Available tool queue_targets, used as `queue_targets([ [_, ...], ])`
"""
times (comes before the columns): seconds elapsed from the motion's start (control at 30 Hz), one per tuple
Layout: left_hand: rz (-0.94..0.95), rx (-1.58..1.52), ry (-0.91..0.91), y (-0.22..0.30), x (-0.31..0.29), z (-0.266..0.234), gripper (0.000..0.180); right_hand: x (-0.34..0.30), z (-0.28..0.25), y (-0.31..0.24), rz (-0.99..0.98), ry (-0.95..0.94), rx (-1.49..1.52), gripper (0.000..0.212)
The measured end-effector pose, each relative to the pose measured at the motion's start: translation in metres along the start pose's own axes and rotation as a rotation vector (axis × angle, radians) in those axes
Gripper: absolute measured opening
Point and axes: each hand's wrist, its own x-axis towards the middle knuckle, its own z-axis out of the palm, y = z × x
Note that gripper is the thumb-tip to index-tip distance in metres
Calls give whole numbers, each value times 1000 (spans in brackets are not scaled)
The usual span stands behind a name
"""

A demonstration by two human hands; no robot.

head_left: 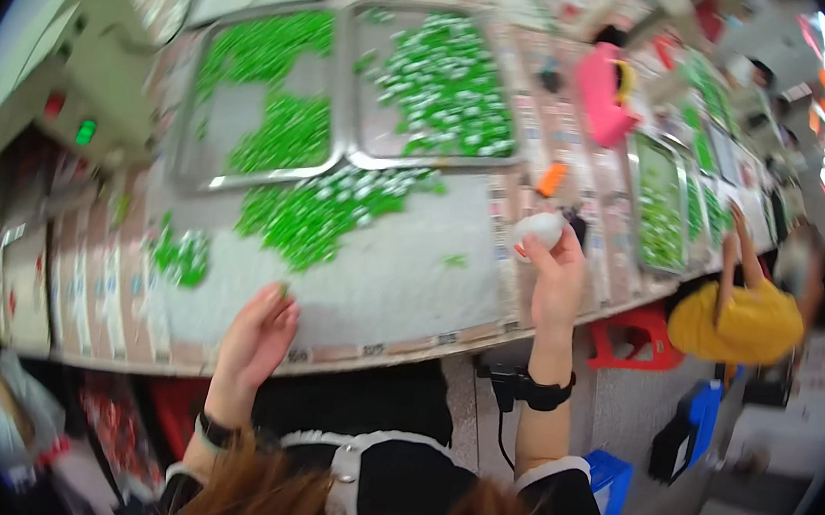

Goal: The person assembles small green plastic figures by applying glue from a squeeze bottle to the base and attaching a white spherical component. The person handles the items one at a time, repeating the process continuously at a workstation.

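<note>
My left hand (259,334) hovers over the near edge of the table with its fingers pinched together. A small green piece (284,288) shows at its fingertips. Over the right part of the white work sheet, my right hand (558,278) grips a smooth, rounded white object (538,233) with a red mark; its exact kind is unclear. Between and beyond the hands lies a loose pile of small green pieces (301,216), some with white on them. A smaller green cluster (181,255) sits farther left, and a few pale green bits (454,260) lie near the right hand.
Two metal trays (350,159) of green pieces stand beyond the pile. A grey machine (58,90) with a green light rises at the left. An orange item (551,179) and a pink holder (602,97) are at the right, past them a person in yellow (742,322) and a red stool (637,338).
</note>
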Motion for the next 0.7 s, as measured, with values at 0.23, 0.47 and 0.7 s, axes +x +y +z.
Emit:
queue_targets([
  [0.23, -33, -43, 5, 2, -22, -23, 11, 29, 24, 62, -101, -95, -364, 28],
  [0.47, -3, -72, 50, 7, -21, -28, 11, 32, 26, 66, -627, 15, -999, 55],
  [0.7, -61, -71, -52, 12, -6, -28, 11, -16, 32, -34, -291, 41, -551, 28],
])
